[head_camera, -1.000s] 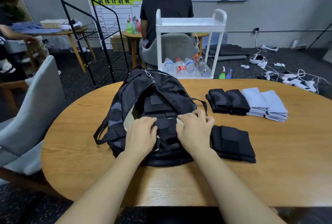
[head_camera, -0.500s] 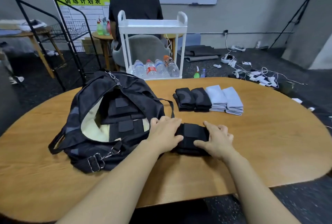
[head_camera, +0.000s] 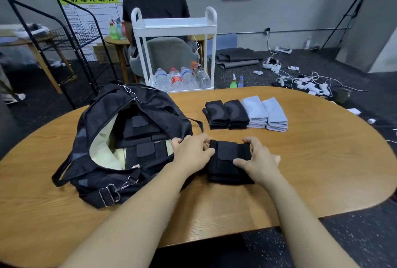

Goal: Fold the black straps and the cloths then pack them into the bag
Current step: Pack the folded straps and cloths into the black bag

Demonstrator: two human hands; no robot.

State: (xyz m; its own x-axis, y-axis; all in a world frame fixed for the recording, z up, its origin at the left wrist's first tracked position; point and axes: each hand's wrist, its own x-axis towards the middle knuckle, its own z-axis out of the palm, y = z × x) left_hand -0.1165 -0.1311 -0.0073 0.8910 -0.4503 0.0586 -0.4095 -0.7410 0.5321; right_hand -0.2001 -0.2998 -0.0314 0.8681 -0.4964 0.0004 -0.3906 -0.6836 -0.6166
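Note:
A black bag point(head_camera: 101, 181) lies open on the wooden table point(head_camera: 322, 171), with folded black straps point(head_camera: 141, 130) inside against its pale lining. Just right of the bag sits a stack of folded black straps point(head_camera: 227, 160). My left hand point(head_camera: 191, 151) grips the stack's left edge and my right hand point(head_camera: 257, 160) grips its right edge, thumb on top. Farther back lie two folded black cloths point(head_camera: 225, 114) and two folded light blue cloths point(head_camera: 265, 114) in a row.
A white cart point(head_camera: 174, 24) with water bottles stands beyond the table, and a person in black sits behind it. A black wire rack point(head_camera: 64, 37) is at the back left. Cables and devices litter the floor at right.
Both hands left the bag's opening and moved right onto the strap stack beside it, now gripping its two edges. The view swung to the right.

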